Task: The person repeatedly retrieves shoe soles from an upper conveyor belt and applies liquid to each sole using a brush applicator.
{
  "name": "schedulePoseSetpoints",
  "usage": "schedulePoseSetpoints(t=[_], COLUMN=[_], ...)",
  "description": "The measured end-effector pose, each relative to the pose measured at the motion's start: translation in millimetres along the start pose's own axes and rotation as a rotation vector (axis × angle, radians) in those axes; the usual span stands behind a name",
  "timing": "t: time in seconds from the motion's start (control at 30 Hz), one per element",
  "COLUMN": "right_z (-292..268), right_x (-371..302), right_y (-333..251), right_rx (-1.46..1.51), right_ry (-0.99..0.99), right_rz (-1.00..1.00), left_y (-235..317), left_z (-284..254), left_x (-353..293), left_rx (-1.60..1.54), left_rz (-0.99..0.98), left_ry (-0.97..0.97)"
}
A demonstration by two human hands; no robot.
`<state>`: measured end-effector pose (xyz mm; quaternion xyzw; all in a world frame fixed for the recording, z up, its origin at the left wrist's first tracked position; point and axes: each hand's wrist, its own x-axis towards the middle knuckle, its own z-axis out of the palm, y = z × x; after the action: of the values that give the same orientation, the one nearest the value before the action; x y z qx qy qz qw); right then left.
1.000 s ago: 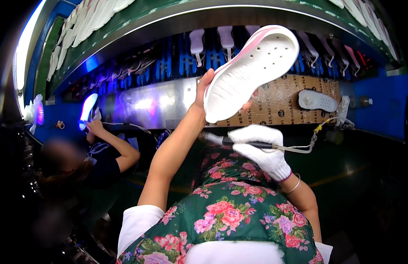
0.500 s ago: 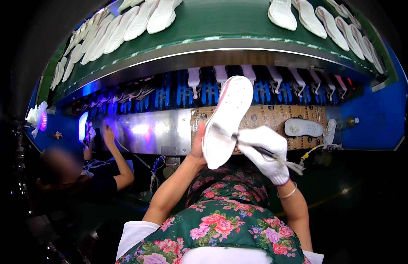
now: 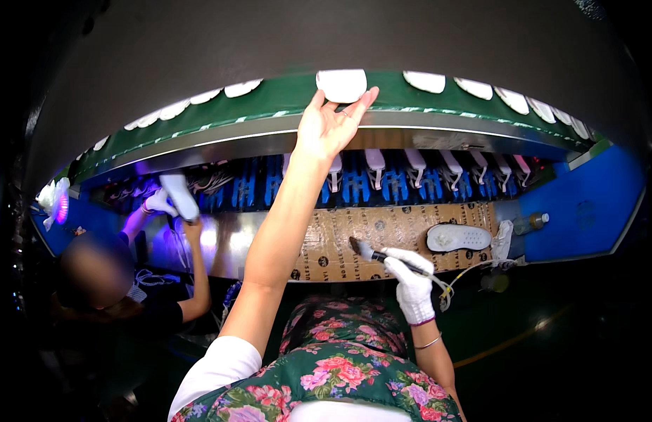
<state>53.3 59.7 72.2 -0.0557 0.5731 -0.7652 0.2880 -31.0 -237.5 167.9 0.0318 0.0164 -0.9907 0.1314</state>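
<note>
At the far green belt (image 3: 269,105), my bare left hand (image 3: 327,128) has its fingers around the near end of a white shoe sole (image 3: 342,84). The sole's far part is cut off by the dark cover above. Over the front edge of the worktop, my white-gloved right hand (image 3: 413,285) grips a brush (image 3: 371,252) with dark-tipped bristles pointing left. A thin pale tube trails from the brush's rear end. Another sole, greyish white (image 3: 458,238), lies on the cardboard-covered worktop (image 3: 333,239) to the right of the bristles.
More white soles (image 3: 473,88) line the belt on both sides. Below it, pinkish-lavender shoe parts (image 3: 375,159) hang in a row before blue racks (image 3: 394,184). A bottle (image 3: 537,221) lies at the right. To the left, a co-worker's hands (image 3: 160,202) hold a sole.
My left hand has carried the sole from in front of me up to the belt. The right hand with the brush has drawn away from the sole and lowered slightly.
</note>
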Motion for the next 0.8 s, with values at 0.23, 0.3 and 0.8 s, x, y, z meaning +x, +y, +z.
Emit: schedulePoseSetpoints(t=[0.23, 0.3, 0.8], right_z=[-10.1, -12.6, 18.1], right_x=[-1.6, -0.1, -0.3], right_y=[31.7, 35.6, 40.3], right_rx=[-0.036, -0.019, 0.103], right_ry=[0.002, -0.003, -0.08], right_rz=[0.041, 0.102, 0.182], left_y=[-15.6, -10.8, 188.2], left_z=[6.8, 1.7, 11.2], left_x=[13.6, -11.7, -99.4], left_rx=[0.087, 0.21, 2.0], left_rz=[0.148, 0.079, 0.766], left_ry=[0.024, -0.037, 0.363])
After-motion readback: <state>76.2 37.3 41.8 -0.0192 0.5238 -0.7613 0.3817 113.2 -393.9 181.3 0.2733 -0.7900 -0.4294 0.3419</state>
